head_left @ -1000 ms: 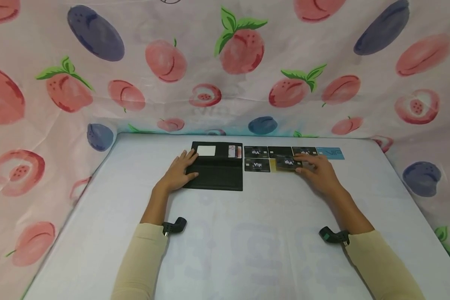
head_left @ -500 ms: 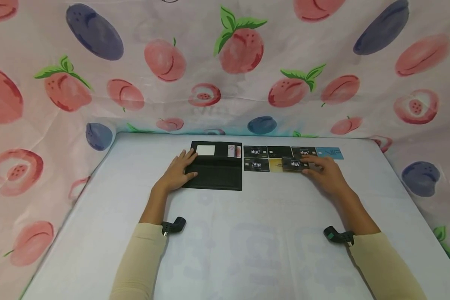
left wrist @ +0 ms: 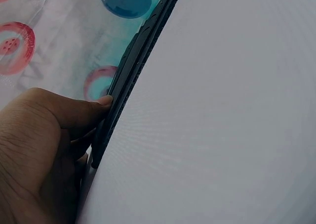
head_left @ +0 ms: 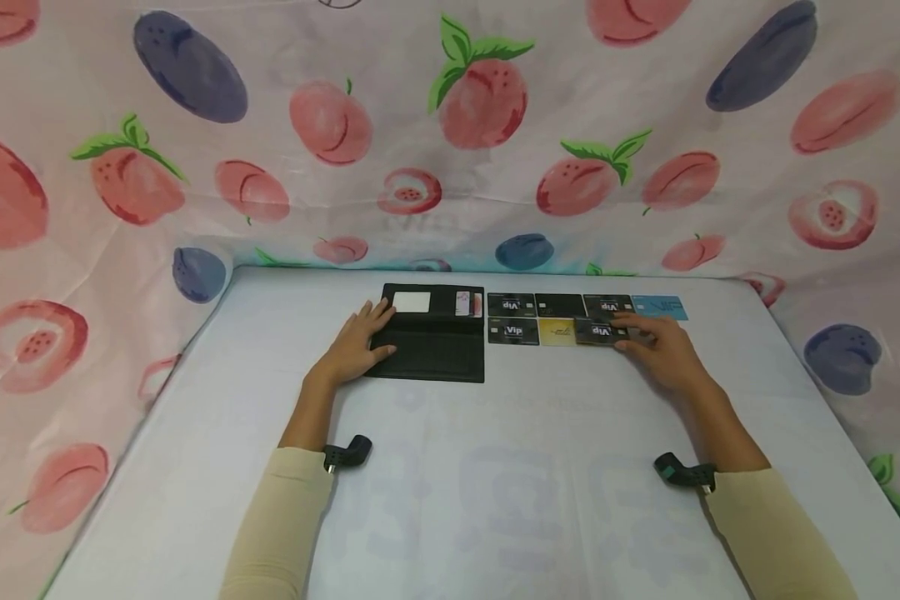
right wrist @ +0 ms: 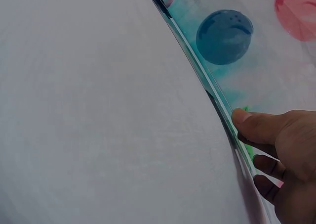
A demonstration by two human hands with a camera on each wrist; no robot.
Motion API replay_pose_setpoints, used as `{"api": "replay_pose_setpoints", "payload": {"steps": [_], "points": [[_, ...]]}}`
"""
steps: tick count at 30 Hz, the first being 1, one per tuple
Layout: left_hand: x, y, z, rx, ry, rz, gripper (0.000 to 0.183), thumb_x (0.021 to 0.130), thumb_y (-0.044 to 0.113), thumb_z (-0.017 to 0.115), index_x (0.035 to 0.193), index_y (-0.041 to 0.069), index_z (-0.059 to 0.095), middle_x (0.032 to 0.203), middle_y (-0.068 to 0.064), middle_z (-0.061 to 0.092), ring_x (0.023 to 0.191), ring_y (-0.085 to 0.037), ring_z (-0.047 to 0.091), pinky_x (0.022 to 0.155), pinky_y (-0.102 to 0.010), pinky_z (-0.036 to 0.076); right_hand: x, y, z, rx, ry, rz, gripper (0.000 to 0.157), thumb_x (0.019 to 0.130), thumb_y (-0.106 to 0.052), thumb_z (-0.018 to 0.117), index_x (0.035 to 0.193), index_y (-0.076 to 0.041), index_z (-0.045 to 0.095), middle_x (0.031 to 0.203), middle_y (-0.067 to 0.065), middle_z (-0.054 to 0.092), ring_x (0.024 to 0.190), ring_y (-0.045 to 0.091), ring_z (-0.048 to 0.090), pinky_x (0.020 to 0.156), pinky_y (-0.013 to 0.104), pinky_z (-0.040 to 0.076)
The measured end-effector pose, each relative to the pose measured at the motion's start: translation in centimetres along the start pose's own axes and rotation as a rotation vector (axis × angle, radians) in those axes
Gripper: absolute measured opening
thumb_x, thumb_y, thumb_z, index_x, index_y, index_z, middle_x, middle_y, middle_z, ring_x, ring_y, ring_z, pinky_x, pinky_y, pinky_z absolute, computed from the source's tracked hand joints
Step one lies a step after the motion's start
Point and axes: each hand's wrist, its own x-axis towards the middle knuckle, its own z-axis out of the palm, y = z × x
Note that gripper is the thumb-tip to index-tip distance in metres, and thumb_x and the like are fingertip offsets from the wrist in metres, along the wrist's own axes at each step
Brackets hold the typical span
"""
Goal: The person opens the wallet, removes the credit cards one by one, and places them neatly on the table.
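Note:
A black wallet (head_left: 450, 357) lies unfolded on the table, a white card (head_left: 412, 302) in its upper flap. My left hand (head_left: 352, 346) rests on its left edge, fingers spread; in the left wrist view the thumb touches the wallet (left wrist: 133, 68). My right hand (head_left: 663, 350) pinches the right end of a black Vip card (head_left: 594, 332). That card sits at the right end of the lower row, beside a gold card (head_left: 557, 332) and another Vip card (head_left: 513, 331). In the right wrist view the cards show only as thin edges.
The upper row, right of the wallet, holds a black Vip card (head_left: 510, 305), a plain black card (head_left: 558, 306), a third Vip card (head_left: 607, 305) and a blue card (head_left: 656, 307). Behind the white table (head_left: 525, 467) hangs a fruit-patterned cloth (head_left: 487, 192).
My right hand has slid the black Vip card to the right, off the gold card, which now shows fully. The left hand and wallet have stayed put.

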Motion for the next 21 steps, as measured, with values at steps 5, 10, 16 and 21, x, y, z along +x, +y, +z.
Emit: {"api": "replay_pose_setpoints", "payload": {"steps": [5, 10, 16, 21], "points": [[-0.1, 0.1, 0.0, 0.000, 0.000, 0.003, 0.075, 0.102, 0.025, 0.064, 0.166, 0.006, 0.029, 0.175, -0.012, 0.014, 0.161, -0.034, 0.001, 0.129, -0.045, -0.003, -0.1, 0.3, -0.4, -0.002, 0.003, -0.013, 0.035, 0.100, -0.010, 0.074, 0.134, -0.003, 0.070, 0.143, 0.022, 0.062, 0.114, 0.043, 0.055, 0.088, 0.060, 0.047], [-0.1, 0.1, 0.0, -0.003, 0.004, 0.001, 0.075, 0.102, 0.025, 0.064, 0.166, 0.007, 0.030, 0.175, -0.011, 0.014, 0.161, -0.033, 0.001, 0.129, -0.046, -0.003, -0.2, 0.6, -0.7, -0.003, -0.001, -0.004, 0.036, 0.098, -0.008, 0.075, 0.133, -0.003, 0.071, 0.144, 0.024, 0.061, 0.116, 0.047, 0.057, 0.089, 0.063, 0.048], [-0.2, 0.2, 0.0, -0.004, 0.006, 0.005, 0.075, 0.102, 0.024, 0.064, 0.166, 0.006, 0.030, 0.175, -0.012, 0.014, 0.161, -0.033, 0.001, 0.129, -0.046, -0.003, -0.3, 0.8, -1.1, -0.018, -0.009, 0.020, 0.036, 0.098, -0.009, 0.075, 0.134, -0.003, 0.071, 0.143, 0.025, 0.061, 0.115, 0.047, 0.058, 0.089, 0.064, 0.049], [-0.2, 0.3, 0.0, -0.005, 0.005, 0.001, 0.075, 0.102, 0.025, 0.064, 0.166, 0.006, 0.030, 0.175, -0.012, 0.014, 0.161, -0.033, 0.001, 0.129, -0.046, -0.003, -0.3, 0.9, -1.3, -0.028, -0.009, 0.041, 0.036, 0.099, -0.010, 0.075, 0.134, -0.004, 0.070, 0.144, 0.025, 0.061, 0.118, 0.048, 0.057, 0.091, 0.067, 0.049]]}}
